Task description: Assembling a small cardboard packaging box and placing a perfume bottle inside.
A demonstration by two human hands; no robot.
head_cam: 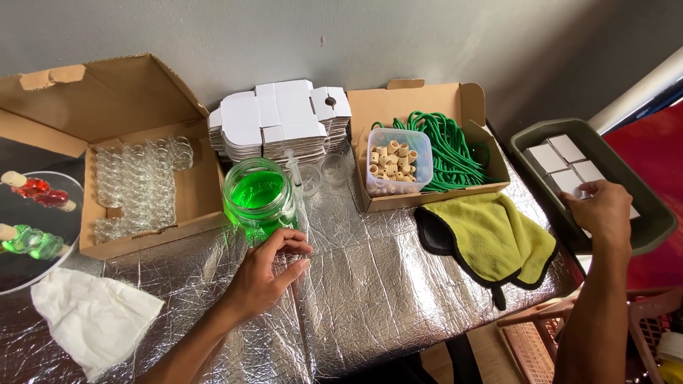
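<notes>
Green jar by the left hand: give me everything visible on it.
The jar is clear glass, round and wide-mouthed, with no lid on, upright on the foil-covered table. It is largely full of bright green liquid. It stands between the carton of glass pieces and two small clear cups, in front of the stack of flat white boxes. A syringe stands beside it. The left hand lies just in front; contact is unclear.

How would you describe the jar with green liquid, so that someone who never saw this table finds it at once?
Start at the table covered in crinkled silver foil. Near its back, between the open cardboard box of clear glass pieces and the stack of flat white cartons, stands a round clear glass jar of bright green liquid, just beyond the left hand. Nothing else there holds liquid.
</notes>
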